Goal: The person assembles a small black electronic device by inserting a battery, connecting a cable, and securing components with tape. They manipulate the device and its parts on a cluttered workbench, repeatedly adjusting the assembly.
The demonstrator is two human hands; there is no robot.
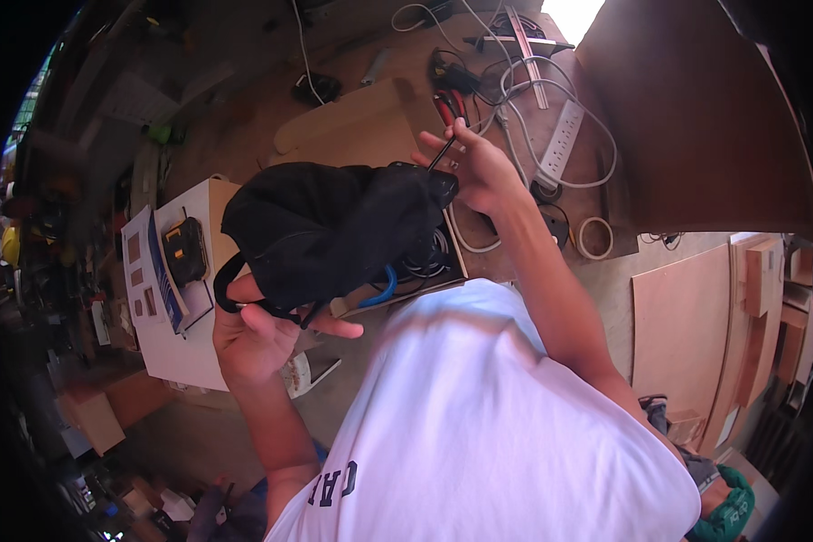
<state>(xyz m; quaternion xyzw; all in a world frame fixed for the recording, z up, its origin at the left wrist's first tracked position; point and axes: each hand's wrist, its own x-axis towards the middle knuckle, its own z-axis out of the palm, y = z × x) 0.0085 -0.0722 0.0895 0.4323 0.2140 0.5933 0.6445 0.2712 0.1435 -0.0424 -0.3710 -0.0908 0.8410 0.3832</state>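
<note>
A bulky black cloth item [325, 226], bag-like with a strap loop at its left end, hangs between my hands above the bench. My left hand [260, 339] grips it at the strap end, thumb up and some fingers spread beneath. At its far right end, my right hand [486, 172] pinches a thin dark cord or rod [443, 154] between thumb and finger, the other fingers loosely curled. Its kind is hard to make out. Just beyond that hand lies a red-and-black handled tool [450, 106]. Below the cloth, an open box with coiled black cables [429, 262] is partly hidden.
A white power strip [562, 140] with looping cords lies at the right of the bench, near a tape roll [595, 238]. Flat cardboard [361, 117] lies behind the cloth. At left, a yellow-black case [184, 250] rests by papers. A brown panel [696, 126] stands far right.
</note>
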